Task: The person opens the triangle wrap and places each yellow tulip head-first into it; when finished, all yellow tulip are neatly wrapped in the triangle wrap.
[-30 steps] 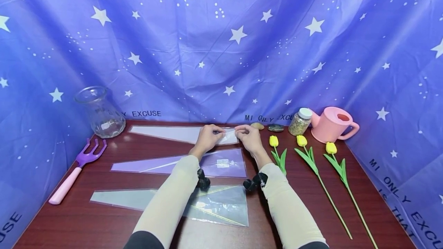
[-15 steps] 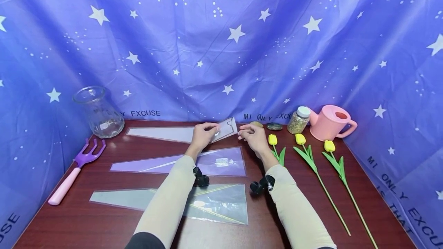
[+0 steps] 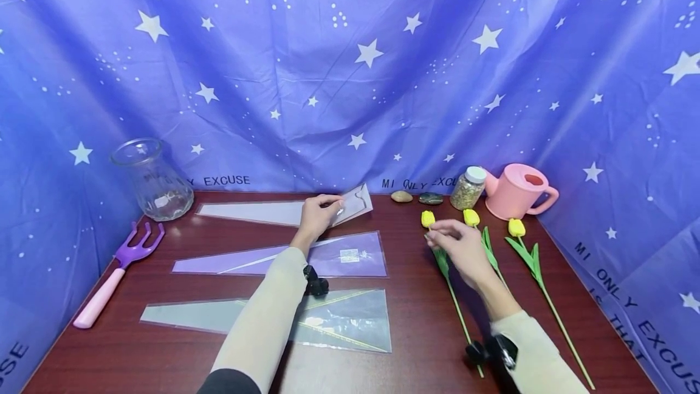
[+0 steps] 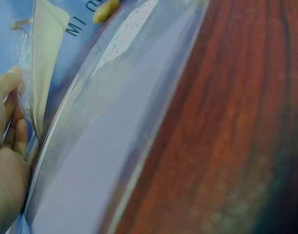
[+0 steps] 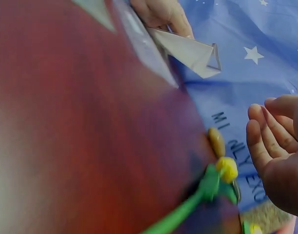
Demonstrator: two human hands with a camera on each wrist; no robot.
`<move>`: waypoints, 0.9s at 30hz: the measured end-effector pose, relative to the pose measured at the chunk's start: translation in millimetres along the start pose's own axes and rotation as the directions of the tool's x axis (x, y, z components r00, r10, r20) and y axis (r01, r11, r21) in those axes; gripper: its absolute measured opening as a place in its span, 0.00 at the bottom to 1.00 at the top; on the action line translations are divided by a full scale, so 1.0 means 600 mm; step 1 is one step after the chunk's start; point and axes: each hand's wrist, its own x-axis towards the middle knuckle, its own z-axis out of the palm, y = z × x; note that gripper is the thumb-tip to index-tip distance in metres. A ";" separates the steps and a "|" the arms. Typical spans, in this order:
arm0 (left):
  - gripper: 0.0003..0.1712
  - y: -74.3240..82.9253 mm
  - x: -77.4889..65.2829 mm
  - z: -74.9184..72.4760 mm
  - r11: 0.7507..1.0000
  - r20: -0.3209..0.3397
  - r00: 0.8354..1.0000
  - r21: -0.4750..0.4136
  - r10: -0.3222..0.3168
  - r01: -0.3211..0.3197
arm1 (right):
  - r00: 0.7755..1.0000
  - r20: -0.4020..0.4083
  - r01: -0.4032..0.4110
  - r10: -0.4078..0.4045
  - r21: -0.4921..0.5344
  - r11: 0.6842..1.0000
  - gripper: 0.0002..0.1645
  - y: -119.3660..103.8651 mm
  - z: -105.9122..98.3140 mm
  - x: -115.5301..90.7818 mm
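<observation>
At the back of the table, my left hand (image 3: 317,216) pinches the wide end of a white tapered flower sleeve (image 3: 251,211). That end is raised and tilted off the table; the narrow end lies flat. In the left wrist view, thumb and fingers grip the clear film (image 4: 26,92) of its open end. My right hand (image 3: 462,248) hovers above the yellow tulips, holding nothing. Its fingers are loosely bent and apart from the flowers in the right wrist view. Nearest to it are the left tulip (image 3: 428,219) and the middle tulip (image 3: 471,217), its stem partly hidden by the hand.
Purple (image 3: 322,258) and grey clear (image 3: 355,318) sleeves lie nearer. A glass vase (image 3: 164,190) and hand fork (image 3: 104,297) stand left. Stones (image 3: 401,197), (image 3: 431,198), a jar (image 3: 467,188), a pink watering can (image 3: 516,193) and the third tulip (image 3: 516,227) are right.
Both hands were at the sleeve's wide end. My right hand has let go and moved right and nearer, over the tulips. My left hand has lifted that end and keeps it raised.
</observation>
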 end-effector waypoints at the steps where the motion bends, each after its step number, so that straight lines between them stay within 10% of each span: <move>1: 0.10 0.000 0.000 0.000 1.000 0.002 1.000 0.002 0.000 0.000 | 1.000 -0.014 -0.004 0.004 -0.004 1.000 0.17 0.002 -0.009 -0.014; 12: 0.11 -0.002 0.000 0.001 1.000 0.001 1.000 -0.001 0.008 -0.008 | 0.992 -0.087 -0.106 0.091 -0.179 0.978 0.15 0.023 -0.049 -0.120; 27: 0.10 -0.005 -0.001 0.003 1.000 -0.004 1.000 0.012 0.022 -0.022 | 0.989 -0.080 -0.146 0.123 -0.434 0.889 0.12 0.041 -0.046 -0.133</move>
